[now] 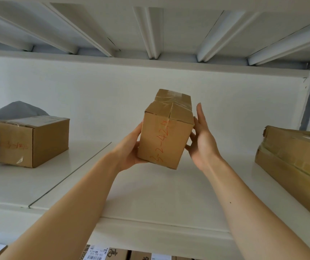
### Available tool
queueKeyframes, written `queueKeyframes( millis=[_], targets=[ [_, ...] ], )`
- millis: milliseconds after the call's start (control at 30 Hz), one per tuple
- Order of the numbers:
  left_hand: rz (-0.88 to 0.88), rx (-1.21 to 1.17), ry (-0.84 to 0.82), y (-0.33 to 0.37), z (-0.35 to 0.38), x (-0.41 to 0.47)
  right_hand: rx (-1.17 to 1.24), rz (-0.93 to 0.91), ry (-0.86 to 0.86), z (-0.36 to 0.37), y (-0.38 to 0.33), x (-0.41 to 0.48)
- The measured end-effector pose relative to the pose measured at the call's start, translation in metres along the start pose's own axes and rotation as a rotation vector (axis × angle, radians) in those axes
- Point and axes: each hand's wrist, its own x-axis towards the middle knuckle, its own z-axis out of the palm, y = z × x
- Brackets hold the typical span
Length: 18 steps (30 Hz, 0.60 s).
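A small taped cardboard box [166,135] with red handwritten numbers on its near face hangs above the middle of a white shelf [150,188], tilted slightly to the right. My left hand [129,150] cups its lower left corner, fingers under and behind the box and out of sight. My right hand [202,139] lies flat against the box's right side with its fingers straight and pointing up.
Another cardboard box [33,140] with red marks stands at the shelf's left, a grey plastic mailer bag [4,117] behind it. A large flat carton [296,169] lies at the right. The upper shelf's underside [150,30] is close overhead. More labelled boxes [112,253] sit below.
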Motion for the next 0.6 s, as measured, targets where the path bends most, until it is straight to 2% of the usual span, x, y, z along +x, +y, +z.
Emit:
queueKeyframes(
  millis=[133, 267, 500, 600],
  targets=[
    [0.031, 0.036, 0.073, 0.000, 0.001, 0.002, 0.138, 0.075, 0.001, -0.005, -0.007, 0.000],
    [0.082, -0.053, 0.143, -0.004, -0.003, 0.006, 0.158, 0.110, 0.036, -0.009, -0.006, 0.001],
    [0.121, -0.234, 0.162, -0.007, -0.009, 0.009, 0.124, 0.168, 0.120, -0.015, -0.003, 0.001],
    [0.135, -0.198, 0.157, -0.006, -0.011, 0.009, 0.039, 0.200, 0.194, -0.016, 0.000, 0.004]
  ],
)
